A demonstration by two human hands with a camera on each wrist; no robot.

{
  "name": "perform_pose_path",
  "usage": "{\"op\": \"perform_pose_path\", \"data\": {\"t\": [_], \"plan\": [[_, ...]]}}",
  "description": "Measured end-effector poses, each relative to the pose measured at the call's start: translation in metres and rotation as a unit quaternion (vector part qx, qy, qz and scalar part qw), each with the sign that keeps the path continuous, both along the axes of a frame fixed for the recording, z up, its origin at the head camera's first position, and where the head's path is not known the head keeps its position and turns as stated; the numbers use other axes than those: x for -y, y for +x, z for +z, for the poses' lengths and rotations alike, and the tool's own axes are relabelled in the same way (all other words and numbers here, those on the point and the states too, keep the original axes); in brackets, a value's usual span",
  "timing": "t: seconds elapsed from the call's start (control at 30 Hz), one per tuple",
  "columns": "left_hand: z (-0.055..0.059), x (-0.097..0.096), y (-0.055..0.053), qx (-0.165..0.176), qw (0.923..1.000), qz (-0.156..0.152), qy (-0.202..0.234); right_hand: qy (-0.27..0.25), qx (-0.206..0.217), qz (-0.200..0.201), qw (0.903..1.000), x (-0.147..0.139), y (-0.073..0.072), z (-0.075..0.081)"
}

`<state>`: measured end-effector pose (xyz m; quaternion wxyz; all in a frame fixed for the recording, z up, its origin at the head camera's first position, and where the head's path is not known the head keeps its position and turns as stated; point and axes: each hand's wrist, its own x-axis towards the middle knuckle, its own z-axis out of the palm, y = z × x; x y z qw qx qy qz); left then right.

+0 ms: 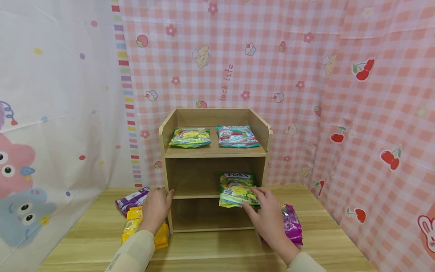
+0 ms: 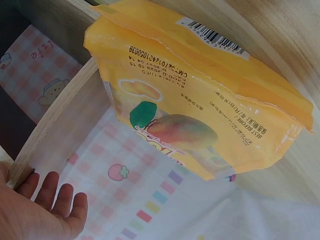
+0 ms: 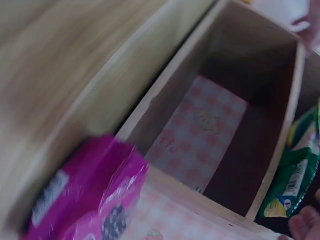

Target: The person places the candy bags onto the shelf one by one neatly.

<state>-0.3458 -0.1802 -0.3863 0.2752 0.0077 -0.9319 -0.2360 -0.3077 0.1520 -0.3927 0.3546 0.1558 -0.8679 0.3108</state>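
Green plastic wrap shows at the fingers of your right hand (image 1: 272,217), which pinches the Fox's bag (image 1: 236,189) between thumb and fingers at the middle level of the wooden shelf (image 1: 217,155); its lower end covers part of the board's front edge. Your left hand (image 1: 154,211) grips the shelf's near-left upright, thumb inside, fingers along the outer face. Just beside that hand is a yellow bag (image 2: 200,100) printed with a mango, and a purple bag (image 1: 130,200) lies to its left. Just right of your right hand, and partly covered by it, is a magenta bag (image 1: 292,224). Above and beyond both hands, a yellow-green bag (image 1: 190,138) and a teal bag (image 1: 238,136) lie apart on the top level, before a pink checked cloth (image 1: 217,75).
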Motion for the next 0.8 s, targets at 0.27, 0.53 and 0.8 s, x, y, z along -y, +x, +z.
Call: {"op": "perform_pose_path", "data": {"t": [0.27,0.53,0.8], "plan": [[0.001,0.001,0.001,0.002,1.0000,-0.005,0.000,0.282,-0.208,-0.009,0.9364,0.004,-0.013,-0.005],[0.001,0.001,0.000,0.000,1.0000,-0.007,-0.004,0.330,-0.269,-0.003,0.9050,0.007,-0.022,-0.004],[0.001,0.001,0.001,0.000,1.0000,-0.003,-0.004,0.312,-0.266,0.005,0.9119,0.009,-0.028,-0.001]]}}
